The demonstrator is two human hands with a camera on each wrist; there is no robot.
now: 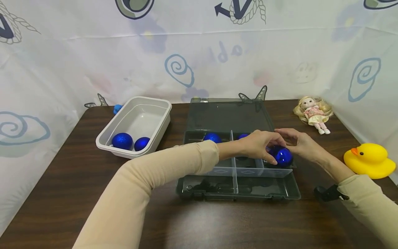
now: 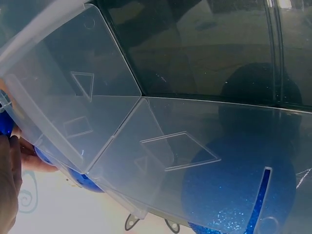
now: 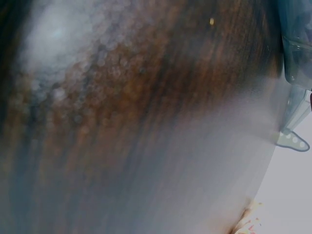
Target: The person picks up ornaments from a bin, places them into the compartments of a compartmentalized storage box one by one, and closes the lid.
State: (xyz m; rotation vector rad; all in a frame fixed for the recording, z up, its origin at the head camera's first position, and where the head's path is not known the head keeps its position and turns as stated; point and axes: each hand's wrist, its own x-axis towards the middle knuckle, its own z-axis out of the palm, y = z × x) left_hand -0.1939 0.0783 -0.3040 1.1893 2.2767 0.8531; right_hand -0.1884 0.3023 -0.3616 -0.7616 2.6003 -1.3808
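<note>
A shiny blue Christmas ball [image 1: 284,157] is at the right end compartment of the clear divided plastic box [image 1: 264,172]. My left hand [image 1: 259,143] grips the ball from its left side, thumb in front. On the far right side, my right hand [image 1: 300,143] holds it too, its fingers partly hidden behind the ball. A glittery blue ball [image 1: 212,137] sits in a back left compartment, also seen through the box wall in the left wrist view. Part of another blue ball [image 1: 243,136] shows behind my left wrist. The right wrist view shows neither hand.
Left of the box, a white plastic tub [image 1: 166,119] holds two blue balls [image 1: 122,141]. The box's dark lid [image 1: 228,116] lies back behind it. A doll [image 1: 314,112] and a yellow rubber duck [image 1: 369,160] are on the right. A small blue object [image 1: 117,109] is behind the tub.
</note>
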